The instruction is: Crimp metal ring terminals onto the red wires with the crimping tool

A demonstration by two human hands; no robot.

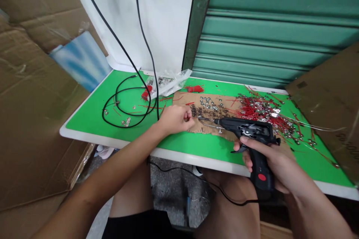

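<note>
My right hand [269,157] is wrapped round the grip of a black soldering gun [249,130] with a red button low on its handle. The gun's thin metal tip points left, over a brown cardboard sheet [230,101] marked with dark burns. Close to that tip, my left hand [176,119] is closed, thumb and fingers pinched together; what they hold, if anything, is too small to make out. Small silvery metal pieces [210,102] lie on the cardboard behind the tip. To the right spreads a heap of red wires with metal pieces [260,110].
A looped black cable [123,125] lies on the green tabletop [84,119], and more cable hangs down in front. At the back are a clear plastic bag [171,86] and red wire bundles [195,89]. Cardboard boxes [28,119] flank the table; a green shutter [275,30] stands behind.
</note>
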